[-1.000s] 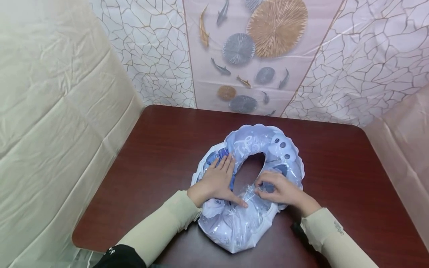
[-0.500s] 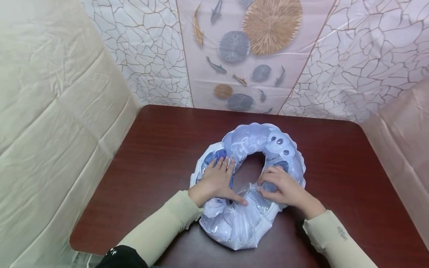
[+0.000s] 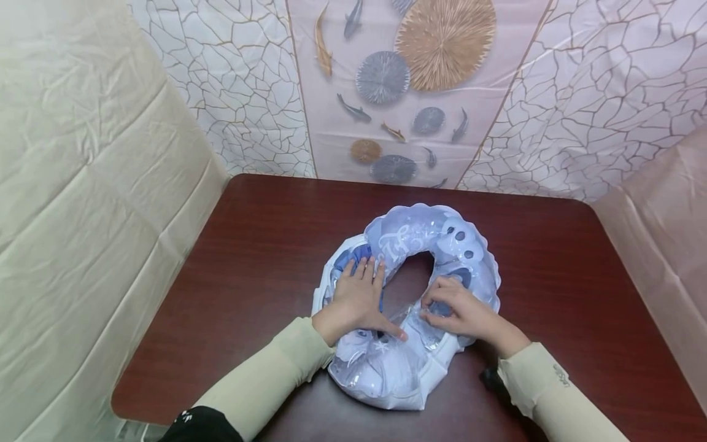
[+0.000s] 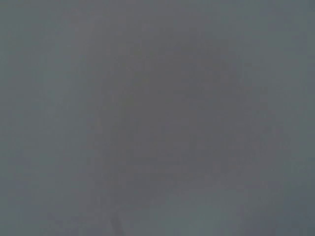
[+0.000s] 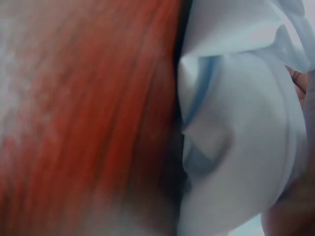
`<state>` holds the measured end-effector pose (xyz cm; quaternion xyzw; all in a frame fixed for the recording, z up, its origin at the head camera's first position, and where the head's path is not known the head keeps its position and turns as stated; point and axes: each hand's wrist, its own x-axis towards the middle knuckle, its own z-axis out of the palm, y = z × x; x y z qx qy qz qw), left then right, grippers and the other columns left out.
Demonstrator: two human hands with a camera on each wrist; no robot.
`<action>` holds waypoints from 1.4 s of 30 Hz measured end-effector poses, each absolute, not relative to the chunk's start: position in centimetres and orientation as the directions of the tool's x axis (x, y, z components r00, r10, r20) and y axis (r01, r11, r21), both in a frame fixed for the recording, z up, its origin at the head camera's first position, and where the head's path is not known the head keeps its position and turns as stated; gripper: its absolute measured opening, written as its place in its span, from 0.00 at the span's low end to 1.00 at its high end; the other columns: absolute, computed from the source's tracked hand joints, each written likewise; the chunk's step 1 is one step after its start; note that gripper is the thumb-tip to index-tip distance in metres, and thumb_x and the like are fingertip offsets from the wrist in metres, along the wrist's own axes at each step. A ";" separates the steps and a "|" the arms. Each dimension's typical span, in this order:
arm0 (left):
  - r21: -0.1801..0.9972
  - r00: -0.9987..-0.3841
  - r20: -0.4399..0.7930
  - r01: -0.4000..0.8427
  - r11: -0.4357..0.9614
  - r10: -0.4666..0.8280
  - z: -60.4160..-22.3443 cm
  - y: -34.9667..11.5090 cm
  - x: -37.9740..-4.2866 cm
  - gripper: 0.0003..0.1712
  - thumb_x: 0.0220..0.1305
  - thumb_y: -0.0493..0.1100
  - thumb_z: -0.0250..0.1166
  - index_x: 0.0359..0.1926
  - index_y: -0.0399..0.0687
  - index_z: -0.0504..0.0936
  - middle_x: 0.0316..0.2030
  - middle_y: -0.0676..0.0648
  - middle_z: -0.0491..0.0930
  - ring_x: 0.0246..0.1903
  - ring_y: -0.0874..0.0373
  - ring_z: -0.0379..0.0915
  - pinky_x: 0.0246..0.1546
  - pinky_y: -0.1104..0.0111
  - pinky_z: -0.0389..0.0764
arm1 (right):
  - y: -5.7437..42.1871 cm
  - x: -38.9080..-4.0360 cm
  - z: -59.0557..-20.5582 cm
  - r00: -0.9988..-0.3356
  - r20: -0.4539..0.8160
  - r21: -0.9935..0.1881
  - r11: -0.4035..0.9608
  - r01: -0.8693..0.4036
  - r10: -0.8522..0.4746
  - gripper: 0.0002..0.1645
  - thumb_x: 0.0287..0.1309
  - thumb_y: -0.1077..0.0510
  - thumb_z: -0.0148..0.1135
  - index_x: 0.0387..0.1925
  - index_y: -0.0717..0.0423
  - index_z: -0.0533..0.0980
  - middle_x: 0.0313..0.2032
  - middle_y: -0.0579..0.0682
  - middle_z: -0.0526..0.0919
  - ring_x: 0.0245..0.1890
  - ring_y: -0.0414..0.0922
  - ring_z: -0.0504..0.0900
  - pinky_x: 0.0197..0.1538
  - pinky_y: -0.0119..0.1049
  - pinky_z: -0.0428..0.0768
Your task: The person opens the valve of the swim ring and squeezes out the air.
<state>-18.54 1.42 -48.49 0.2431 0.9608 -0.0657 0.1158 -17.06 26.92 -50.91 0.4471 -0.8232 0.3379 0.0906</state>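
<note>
- I see a pale blue plastic ring lying flat on the brown table, near the person's side. Its near end is crinkly, and its far edge is wavy.
- The left hand lies on the left part of the ring. Its fingers are spread wide and its thumb sticks out; it presses and has hold of nothing.
- The right hand is on the ring's right part, beside the hole. Its fingers are bent, and the thumb and pointing finger pinch the plastic at the inner edge.
- Both sleeves are pale, and a black patch shows on the left arm.
- Behind the table hangs a cloth with gold and gray circles and fish.
- The left wrist view is just a gray blur.
</note>
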 end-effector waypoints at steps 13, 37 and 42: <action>-0.103 -0.858 -0.249 0.485 0.868 0.450 -48.6 1.5 -18.4 0.93 0.19 1.00 0.45 0.81 0.45 0.40 0.79 0.40 0.43 0.78 0.47 0.39 0.75 0.51 0.42 | 26.8 -17.0 -51.1 -0.599 0.427 -0.473 0.397 -0.786 -0.677 0.10 0.51 0.58 0.75 0.34 0.44 0.82 0.35 0.38 0.77 0.40 0.38 0.74 0.47 0.36 0.65; -0.138 -0.851 -0.292 0.489 0.861 0.437 -48.6 1.5 -18.3 0.93 0.20 1.00 0.42 0.81 0.46 0.38 0.79 0.42 0.41 0.78 0.48 0.37 0.75 0.51 0.42 | 26.7 -17.0 -51.4 -0.601 0.429 -0.466 0.404 -0.787 -0.674 0.11 0.49 0.59 0.75 0.33 0.41 0.81 0.34 0.36 0.76 0.39 0.37 0.73 0.46 0.36 0.65; -0.131 -0.850 -0.295 0.487 0.863 0.436 -48.6 1.5 -18.3 0.93 0.20 1.00 0.43 0.81 0.46 0.37 0.80 0.42 0.40 0.78 0.48 0.36 0.75 0.52 0.42 | 26.7 -16.9 -51.5 -0.611 0.417 -0.472 0.414 -0.778 -0.673 0.11 0.49 0.59 0.75 0.33 0.41 0.81 0.34 0.37 0.77 0.39 0.38 0.73 0.45 0.38 0.66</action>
